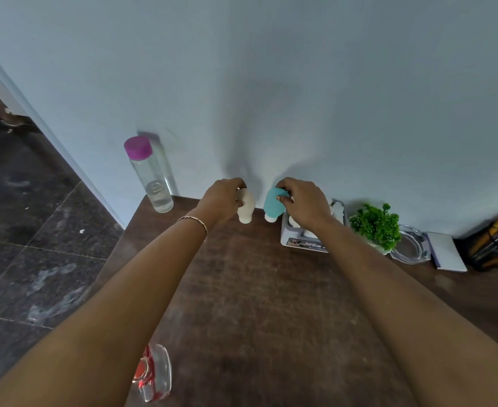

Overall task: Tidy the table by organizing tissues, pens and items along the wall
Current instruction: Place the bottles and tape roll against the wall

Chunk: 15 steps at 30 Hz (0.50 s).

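Observation:
My left hand [223,198] grips a small cream squeeze bottle [246,208] that stands cap-down on the brown table [242,304] by the wall. Just to its right, my right hand [303,204] holds a small teal squeeze bottle [272,205], also cap-down. Behind my right hand lies a white tissue box [306,243], partly hidden by the wrist. A black mesh pen holder [493,245] with several pens stands at the far right against the wall.
A clear bottle with a pink cap [151,174] stands at the table's back left corner. A small green plant [375,224], a glass ashtray [410,245] and a white notepad [447,252] line the wall. A glass item with red [154,373] sits near the front left edge.

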Available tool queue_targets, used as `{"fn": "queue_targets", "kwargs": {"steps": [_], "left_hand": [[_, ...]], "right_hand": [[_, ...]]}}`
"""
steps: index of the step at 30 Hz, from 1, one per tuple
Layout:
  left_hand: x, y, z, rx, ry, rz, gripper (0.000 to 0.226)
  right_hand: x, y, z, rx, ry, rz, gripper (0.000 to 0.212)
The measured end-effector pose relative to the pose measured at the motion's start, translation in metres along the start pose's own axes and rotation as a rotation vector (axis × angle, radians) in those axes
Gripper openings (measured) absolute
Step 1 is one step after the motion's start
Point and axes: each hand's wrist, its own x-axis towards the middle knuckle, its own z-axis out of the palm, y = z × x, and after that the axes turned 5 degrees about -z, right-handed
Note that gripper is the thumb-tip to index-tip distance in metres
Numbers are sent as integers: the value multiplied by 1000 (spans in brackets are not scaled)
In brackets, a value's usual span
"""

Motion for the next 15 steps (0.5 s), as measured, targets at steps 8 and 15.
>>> {"fn": "queue_targets", "kwargs": {"steps": [8, 15], "left_hand": [[22, 2, 20, 24, -1, 80, 32], [25, -1, 27, 34, -15, 78, 32]], "right_hand": [[6, 8, 18, -45, -41, -8, 25], [5, 7, 20, -81, -52, -9, 24]]}}
